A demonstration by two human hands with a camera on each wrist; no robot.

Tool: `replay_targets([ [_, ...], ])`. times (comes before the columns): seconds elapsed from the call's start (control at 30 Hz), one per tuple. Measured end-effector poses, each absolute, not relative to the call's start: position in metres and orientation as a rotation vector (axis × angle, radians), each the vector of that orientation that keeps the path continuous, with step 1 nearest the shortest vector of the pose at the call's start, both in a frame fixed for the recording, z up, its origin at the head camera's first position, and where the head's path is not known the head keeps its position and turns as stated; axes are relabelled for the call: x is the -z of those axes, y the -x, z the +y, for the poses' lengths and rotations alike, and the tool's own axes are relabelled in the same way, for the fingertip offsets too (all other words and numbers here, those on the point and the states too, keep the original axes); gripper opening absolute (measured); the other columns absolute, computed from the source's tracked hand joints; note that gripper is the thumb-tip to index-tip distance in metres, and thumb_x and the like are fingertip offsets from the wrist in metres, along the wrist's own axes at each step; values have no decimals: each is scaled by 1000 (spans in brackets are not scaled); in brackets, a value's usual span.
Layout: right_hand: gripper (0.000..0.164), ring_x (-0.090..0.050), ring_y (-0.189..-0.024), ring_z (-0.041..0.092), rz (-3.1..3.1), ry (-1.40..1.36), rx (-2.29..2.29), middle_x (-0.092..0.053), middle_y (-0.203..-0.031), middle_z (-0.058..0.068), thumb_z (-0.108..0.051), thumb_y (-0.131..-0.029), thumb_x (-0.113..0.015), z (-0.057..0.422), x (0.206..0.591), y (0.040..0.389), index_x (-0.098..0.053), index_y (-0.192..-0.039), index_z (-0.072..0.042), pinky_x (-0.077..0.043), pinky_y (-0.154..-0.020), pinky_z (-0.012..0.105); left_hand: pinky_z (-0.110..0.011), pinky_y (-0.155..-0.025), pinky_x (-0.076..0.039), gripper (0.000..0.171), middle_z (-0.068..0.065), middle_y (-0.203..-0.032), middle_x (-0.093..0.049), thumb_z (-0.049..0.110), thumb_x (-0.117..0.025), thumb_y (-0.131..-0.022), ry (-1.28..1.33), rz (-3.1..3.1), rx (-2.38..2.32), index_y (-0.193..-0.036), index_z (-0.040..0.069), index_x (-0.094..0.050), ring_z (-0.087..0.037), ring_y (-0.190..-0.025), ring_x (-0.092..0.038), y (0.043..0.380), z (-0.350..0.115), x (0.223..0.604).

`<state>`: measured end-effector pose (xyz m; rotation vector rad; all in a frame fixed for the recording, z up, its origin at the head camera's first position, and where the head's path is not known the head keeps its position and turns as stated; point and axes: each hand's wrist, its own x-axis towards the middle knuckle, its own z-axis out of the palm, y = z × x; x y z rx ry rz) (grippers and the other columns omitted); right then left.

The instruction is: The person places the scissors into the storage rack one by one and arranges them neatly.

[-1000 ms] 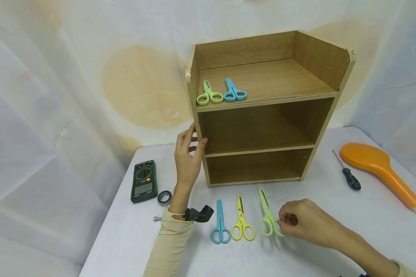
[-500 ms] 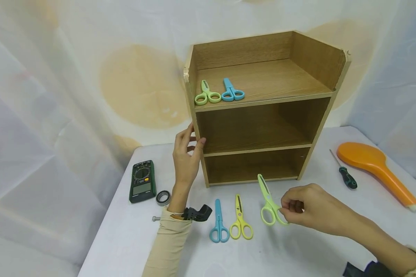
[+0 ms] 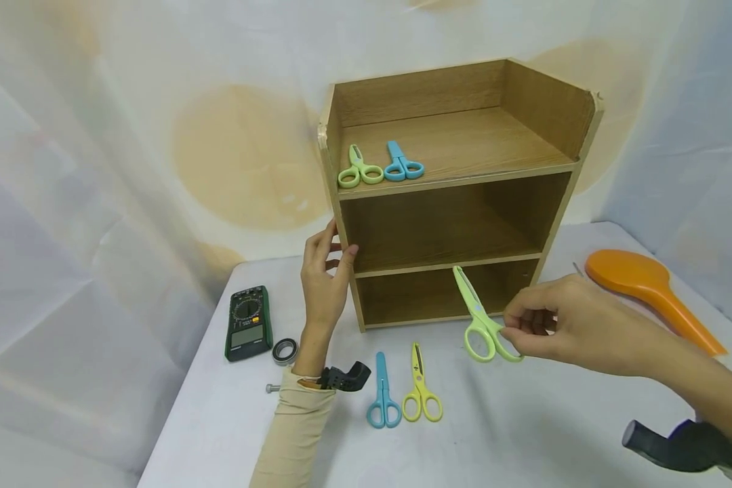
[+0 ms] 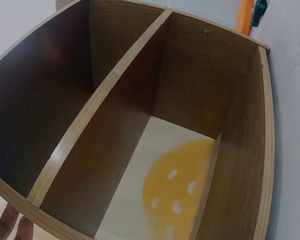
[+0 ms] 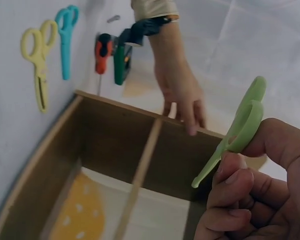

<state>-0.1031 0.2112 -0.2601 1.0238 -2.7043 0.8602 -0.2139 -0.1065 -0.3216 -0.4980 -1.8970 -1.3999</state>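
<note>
My right hand pinches one handle loop of light green scissors, which hang above the table with the blades up. They overlap the lowest compartment of the wooden shelf unit in the head view. My left hand grips the unit's left side panel, thumb on the front edge and fingers round the outside. On the unit's top board lie green scissors and blue scissors. Blue scissors and yellow scissors lie side by side on the table before the unit.
At the left lie a multimeter, a ring bearing and a bolt. A red-handled screwdriver shows in the right wrist view. An orange paddle-shaped thing lies at the right. Patterned cloth hangs behind the table.
My right hand has lifted the light green scissors off the table and carried them up and forward toward the shelf unit. My left hand keeps its place on the side panel.
</note>
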Motion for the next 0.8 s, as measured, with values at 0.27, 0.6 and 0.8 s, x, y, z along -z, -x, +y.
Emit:
replay_targets([
  [0.27,30,-53,-61,1,-2579,-1148,-824,-56,-70,-22,-10,-81,-84,207,229,104,-66,-83,-35,-42,-49,17,-51,-81,-52,53,-22,-128,-52,6,-67,-96,495,-1903,1418,-146,-1,-49,-33,-105,-59,214,-107,321],
  [0.6,36,-55,-60,1,-2464,-1162,-683,-58,-68,-23,0,-75,-81,201,187,119,-68,-81,-34,-43,-52,15,-34,-78,-52,53,-21,-128,-53,6,-68,-96,491,-1902,1399,-146,1,-50,-31,-105,-60,214,-108,321],
  [0.8,26,-57,-60,6,-2529,-1107,-702,-60,-68,-16,-2,-80,-80,196,165,131,-70,-81,-26,-46,-53,18,-43,-77,-53,53,-21,-127,-53,5,-68,-96,505,-1891,1399,-145,0,-50,-32,-104,-60,214,-108,321],
])
